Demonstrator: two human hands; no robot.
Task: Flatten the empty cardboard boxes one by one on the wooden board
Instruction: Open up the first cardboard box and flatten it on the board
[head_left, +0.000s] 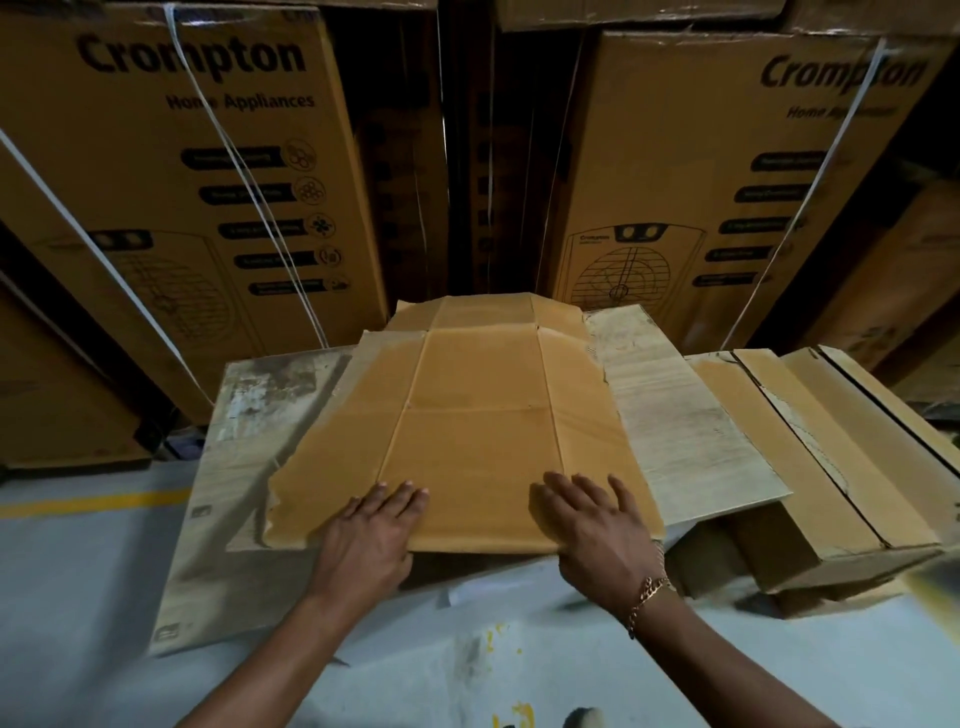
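Note:
A brown cardboard box, flattened with its flaps spread, lies on the pale wooden board. My left hand rests palm down on the near edge of the cardboard, fingers together, thumb seemingly under the edge. My right hand, a gold chain at its wrist, presses flat on the near right part with fingers spread. A second wooden board or panel lies lower at the left, partly under the cardboard.
Tall printed appliance cartons stand stacked behind, with a dark gap between them. Closed brown boxes lie at the right beside the board. The grey floor with a yellow line runs along the near side.

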